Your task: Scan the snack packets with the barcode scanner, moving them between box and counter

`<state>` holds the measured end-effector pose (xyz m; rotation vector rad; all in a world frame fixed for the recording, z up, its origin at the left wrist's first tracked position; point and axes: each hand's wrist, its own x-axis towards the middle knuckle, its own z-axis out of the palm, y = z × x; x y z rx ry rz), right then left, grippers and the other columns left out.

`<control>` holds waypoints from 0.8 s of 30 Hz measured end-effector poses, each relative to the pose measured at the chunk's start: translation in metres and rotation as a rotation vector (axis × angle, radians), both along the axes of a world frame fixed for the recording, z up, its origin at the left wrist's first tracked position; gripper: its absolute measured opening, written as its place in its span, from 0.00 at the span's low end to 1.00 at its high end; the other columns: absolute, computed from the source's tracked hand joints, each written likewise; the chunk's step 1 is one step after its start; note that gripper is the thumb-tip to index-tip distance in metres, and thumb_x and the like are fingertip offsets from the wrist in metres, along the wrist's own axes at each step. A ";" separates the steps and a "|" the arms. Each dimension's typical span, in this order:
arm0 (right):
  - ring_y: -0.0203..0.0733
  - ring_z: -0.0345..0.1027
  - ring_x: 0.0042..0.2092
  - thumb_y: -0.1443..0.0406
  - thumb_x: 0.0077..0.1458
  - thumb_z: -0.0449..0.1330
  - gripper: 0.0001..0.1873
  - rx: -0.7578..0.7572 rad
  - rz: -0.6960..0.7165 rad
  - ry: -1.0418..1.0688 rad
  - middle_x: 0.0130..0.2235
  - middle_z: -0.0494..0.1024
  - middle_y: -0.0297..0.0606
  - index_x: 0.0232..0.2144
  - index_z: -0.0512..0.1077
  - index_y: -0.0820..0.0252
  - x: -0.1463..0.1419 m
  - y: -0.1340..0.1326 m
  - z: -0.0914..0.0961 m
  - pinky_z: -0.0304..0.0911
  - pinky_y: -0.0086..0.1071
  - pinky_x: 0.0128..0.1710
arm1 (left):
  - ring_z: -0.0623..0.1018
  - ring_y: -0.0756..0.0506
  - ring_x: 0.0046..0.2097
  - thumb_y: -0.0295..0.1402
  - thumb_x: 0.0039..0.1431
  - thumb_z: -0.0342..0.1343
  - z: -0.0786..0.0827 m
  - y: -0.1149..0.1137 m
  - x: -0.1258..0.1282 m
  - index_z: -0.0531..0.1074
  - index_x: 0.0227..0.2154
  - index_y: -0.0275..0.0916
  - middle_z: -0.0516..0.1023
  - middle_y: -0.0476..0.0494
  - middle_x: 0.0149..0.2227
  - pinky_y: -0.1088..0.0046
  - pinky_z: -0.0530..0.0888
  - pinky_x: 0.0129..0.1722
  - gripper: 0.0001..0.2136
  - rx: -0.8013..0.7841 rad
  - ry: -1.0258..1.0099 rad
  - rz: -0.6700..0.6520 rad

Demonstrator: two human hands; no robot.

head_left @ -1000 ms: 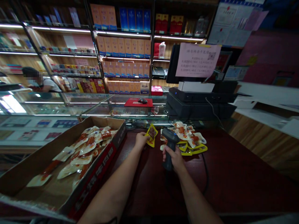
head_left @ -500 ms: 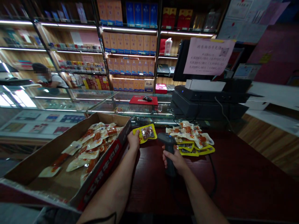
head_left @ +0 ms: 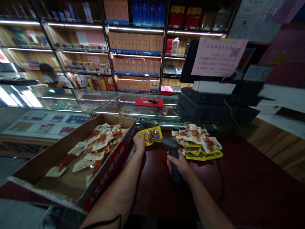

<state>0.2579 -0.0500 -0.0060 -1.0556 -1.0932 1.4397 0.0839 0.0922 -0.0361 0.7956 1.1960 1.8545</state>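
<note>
My left hand is closed on one edge of a yellow snack packet, holding it flat just above the dark red counter. My right hand grips the handle of a black barcode scanner, whose head points towards the packet. Just right of the scanner lies a pile of snack packets, yellow and white ones mixed. To the left of my left hand an open cardboard box holds several white and red packets.
Behind the pile stands a black cash register with a pink paper notice on its screen. A glass display case runs along the left, with a person behind it. Stocked shelves fill the back wall. The scanner's cable trails across the counter.
My left hand has turned the yellow packet from upright to flat and drawn it left towards the box. The scanner hand has stayed nearly still. The view has shifted slightly.
</note>
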 end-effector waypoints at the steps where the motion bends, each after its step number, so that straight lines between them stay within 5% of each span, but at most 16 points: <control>1: 0.32 0.63 0.15 0.55 0.42 0.65 0.21 0.000 0.002 0.001 0.18 0.71 0.25 0.34 0.63 0.58 0.000 0.000 0.000 0.62 0.26 0.14 | 0.71 0.52 0.22 0.37 0.41 0.58 0.000 0.000 0.000 0.72 0.26 0.32 0.73 0.49 0.22 0.77 0.68 0.23 0.12 -0.003 0.008 0.003; 14: 0.33 0.62 0.15 0.53 0.39 0.66 0.28 -0.035 -0.030 -0.014 0.17 0.71 0.25 0.39 0.63 0.60 0.000 0.002 -0.003 0.61 0.27 0.13 | 0.72 0.51 0.24 0.39 0.44 0.57 0.003 -0.004 0.000 0.70 0.27 0.33 0.72 0.50 0.23 0.76 0.69 0.25 0.12 0.000 -0.004 0.039; 24: 0.34 0.63 0.16 0.52 0.40 0.66 0.28 0.004 -0.006 -0.017 0.18 0.71 0.26 0.41 0.66 0.60 -0.009 -0.005 0.010 0.61 0.28 0.14 | 0.77 0.46 0.37 0.39 0.60 0.43 0.064 -0.013 -0.012 0.68 0.42 0.38 0.75 0.41 0.37 0.67 0.74 0.36 0.14 0.044 -0.434 0.117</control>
